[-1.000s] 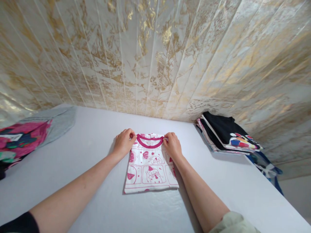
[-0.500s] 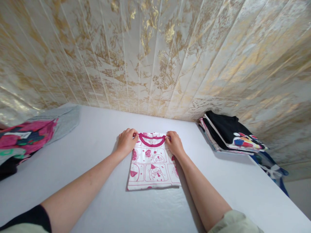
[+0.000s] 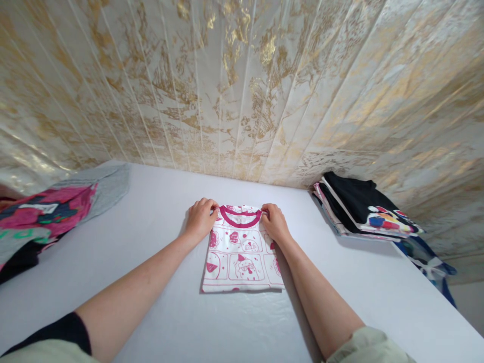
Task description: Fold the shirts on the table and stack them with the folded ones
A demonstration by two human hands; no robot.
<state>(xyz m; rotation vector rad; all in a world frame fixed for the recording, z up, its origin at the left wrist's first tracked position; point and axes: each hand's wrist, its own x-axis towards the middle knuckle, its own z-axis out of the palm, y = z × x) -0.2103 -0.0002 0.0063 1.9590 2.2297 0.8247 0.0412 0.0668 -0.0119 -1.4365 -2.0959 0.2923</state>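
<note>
Now both hands (image 3: 238,224) pinching folded shirt (image 3: 242,254) collar corners, table (image 3: 151,212).

Folded clothes stack (image 3: 365,210) at right, loose garments (image 3: 45,214) at left, on white table (image 3: 159,201)

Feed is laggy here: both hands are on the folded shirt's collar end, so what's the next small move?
Probably lift the shirt toward the stack at right. It looks folded square, and left hand and right hand already pinch its collar corners.

Folded white-pink shirt (image 3: 242,252) — flat, mid-table
</note>
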